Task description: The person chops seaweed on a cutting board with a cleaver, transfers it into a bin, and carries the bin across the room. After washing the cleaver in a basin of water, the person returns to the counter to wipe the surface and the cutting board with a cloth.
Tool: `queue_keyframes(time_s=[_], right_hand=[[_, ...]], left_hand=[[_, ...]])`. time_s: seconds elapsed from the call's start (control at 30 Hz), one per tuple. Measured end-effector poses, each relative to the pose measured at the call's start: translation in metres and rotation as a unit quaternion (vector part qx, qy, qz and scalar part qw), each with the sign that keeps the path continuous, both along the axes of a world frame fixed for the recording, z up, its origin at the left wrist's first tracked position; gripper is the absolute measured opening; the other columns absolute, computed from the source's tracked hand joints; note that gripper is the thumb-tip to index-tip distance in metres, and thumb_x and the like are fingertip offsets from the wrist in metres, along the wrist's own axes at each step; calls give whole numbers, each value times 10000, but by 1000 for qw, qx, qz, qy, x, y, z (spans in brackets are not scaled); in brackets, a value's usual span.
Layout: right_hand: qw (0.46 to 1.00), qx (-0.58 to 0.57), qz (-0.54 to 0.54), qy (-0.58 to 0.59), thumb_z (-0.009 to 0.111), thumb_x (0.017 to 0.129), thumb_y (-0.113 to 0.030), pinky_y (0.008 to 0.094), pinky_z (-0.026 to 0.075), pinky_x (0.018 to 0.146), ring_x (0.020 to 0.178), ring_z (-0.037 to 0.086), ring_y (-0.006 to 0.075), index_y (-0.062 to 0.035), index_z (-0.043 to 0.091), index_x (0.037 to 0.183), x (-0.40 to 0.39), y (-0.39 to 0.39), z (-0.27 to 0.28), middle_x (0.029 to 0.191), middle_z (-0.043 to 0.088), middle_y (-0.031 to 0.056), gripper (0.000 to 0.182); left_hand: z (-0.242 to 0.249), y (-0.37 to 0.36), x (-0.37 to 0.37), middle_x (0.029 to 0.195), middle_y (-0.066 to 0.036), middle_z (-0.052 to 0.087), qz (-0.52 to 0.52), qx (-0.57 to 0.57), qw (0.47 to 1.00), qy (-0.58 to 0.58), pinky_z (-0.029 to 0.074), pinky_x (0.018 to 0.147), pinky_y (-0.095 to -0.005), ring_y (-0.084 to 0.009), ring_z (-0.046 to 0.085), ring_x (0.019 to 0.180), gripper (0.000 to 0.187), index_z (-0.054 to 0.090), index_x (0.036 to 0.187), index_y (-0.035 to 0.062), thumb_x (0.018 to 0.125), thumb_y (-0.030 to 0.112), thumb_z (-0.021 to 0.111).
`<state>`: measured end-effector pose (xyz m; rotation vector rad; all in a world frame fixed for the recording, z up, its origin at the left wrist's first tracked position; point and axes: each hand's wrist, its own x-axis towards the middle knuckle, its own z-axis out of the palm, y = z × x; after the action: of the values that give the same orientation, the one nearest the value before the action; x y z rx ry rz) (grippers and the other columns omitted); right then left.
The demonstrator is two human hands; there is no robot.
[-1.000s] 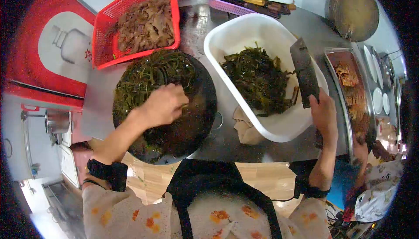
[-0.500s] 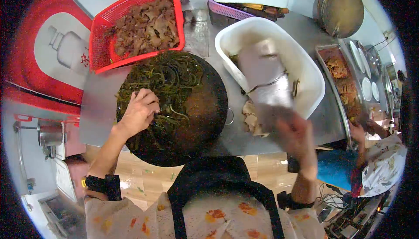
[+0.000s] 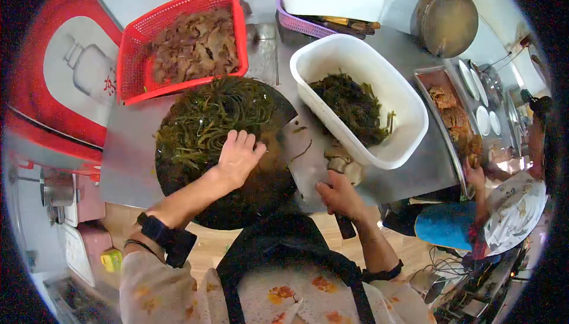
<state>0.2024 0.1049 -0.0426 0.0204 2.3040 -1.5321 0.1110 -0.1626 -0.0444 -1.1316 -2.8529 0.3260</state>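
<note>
A heap of dark green seaweed strands (image 3: 207, 119) covers the far and left part of a round dark chopping board (image 3: 261, 185). My left hand (image 3: 238, 161) lies on the board at the heap's near right side, its fingers spread and touching strands. In my right hand (image 3: 341, 196) is the handle of a wide-bladed cleaver (image 3: 305, 173), its blade flat by the board's right edge. A few strands cling to the blade. Beyond my right hand stands a white tub (image 3: 409, 125) with cut seaweed (image 3: 349, 105) inside. Pale folded pieces (image 3: 349, 170) lie beside the tub.
A red basket (image 3: 240, 34) of brown sliced meat stands at the back left. Behind the tub, a purple basket (image 3: 302, 26) holds knives. To the right are a metal tray (image 3: 453, 167) of reddish-brown food and a person (image 3: 515, 205). Another round board (image 3: 447, 21) leans on the wall.
The cleaver has moved from over the tub back to the board's right edge, and more seaweed shows in the tub. My left hand has shifted right across the board.
</note>
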Motion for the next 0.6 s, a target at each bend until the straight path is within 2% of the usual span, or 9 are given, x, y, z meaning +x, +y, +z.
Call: queue_keyframes(time_s=[0.03, 0.1, 0.13, 0.17, 0.27, 0.4, 0.43, 0.53, 0.6], right_hand=[[1000, 0, -2, -2, 548, 871, -201, 249, 397, 370, 436, 444, 85, -25, 517, 956, 2, 1, -1, 587, 461, -5, 198], [999, 3, -13, -45, 542, 867, -194, 256, 408, 370, 439, 451, 87, -26, 525, 976, 6, 3, -4, 588, 465, -4, 201], [999, 2, -15, -44, 542, 867, -194, 256, 408, 370, 439, 451, 87, -26, 525, 976, 5, 4, -8, 588, 465, -4, 201], [999, 16, -5, -48, 540, 865, -193, 257, 413, 370, 442, 455, 87, -23, 528, 990, 4, 4, -12, 589, 467, -3, 211], [1000, -11, 0, -26, 538, 864, -191, 259, 421, 368, 444, 464, 87, -15, 529, 1014, 5, 3, -14, 592, 472, -1, 231], [999, -43, -7, -33, 533, 867, -188, 257, 421, 364, 437, 466, 89, -2, 528, 1053, 8, -1, -6, 593, 477, 0, 264], [999, -43, -7, -32, 533, 867, -188, 257, 421, 364, 437, 466, 89, -2, 528, 1053, 7, -1, -6, 593, 477, 0, 264], [998, -46, -25, -39, 536, 868, -181, 258, 424, 368, 441, 467, 91, 2, 531, 1064, 6, 0, -4, 596, 481, 0, 268], [999, 27, -6, -47, 532, 875, -188, 381, 437, 518, 560, 543, 191, 21, 542, 992, 5, 0, -1, 628, 571, 103, 240]], left_hand=[[-11, 3, -3, 911, -99, 545, -2, 0, 1000, -2, 373, 879, -447, -266, 503, 987, 414, 586, 1022, 122, 624, 153, 693], [-23, 8, -10, 883, -93, 553, 37, -4, 998, 51, 445, 777, -383, -252, 555, 886, 340, 584, 988, 109, 655, 124, 657], [-22, 7, -14, 841, -99, 563, 10, 12, 998, 63, 492, 645, -365, -259, 596, 750, 261, 589, 937, 95, 678, 91, 620], [-21, 4, -18, 841, -99, 563, 6, 10, 998, 64, 492, 645, -365, -259, 596, 750, 261, 589, 937, 95, 678, 91, 620], [-12, -3, -27, 790, -134, 559, -3, 103, 990, -95, 515, 601, -426, -312, 616, 683, 148, 610, 818, 84, 671, 75, 611], [-9, -9, -11, 790, -120, 557, -31, 90, 991, -93, 511, 624, -409, -289, 612, 750, 136, 611, 795, 81, 660, 85, 626], [-11, -5, -3, 814, -115, 551, -5, 89, 991, -102, 497, 692, -419, -295, 599, 798, 182, 601, 820, 75, 648, 107, 649], [4, -2, 20, 839, -112, 535, 6, 105, 991, -78, 472, 754, -438, -308, 584, 850, 239, 576, 865, 68, 649, 127, 660], [8, -2, 28, 945, -129, 548, 43, 90, 989, -108, 451, 777, -445, -316, 562, 901, 344, 570, 982, 56, 659, 130, 661]])
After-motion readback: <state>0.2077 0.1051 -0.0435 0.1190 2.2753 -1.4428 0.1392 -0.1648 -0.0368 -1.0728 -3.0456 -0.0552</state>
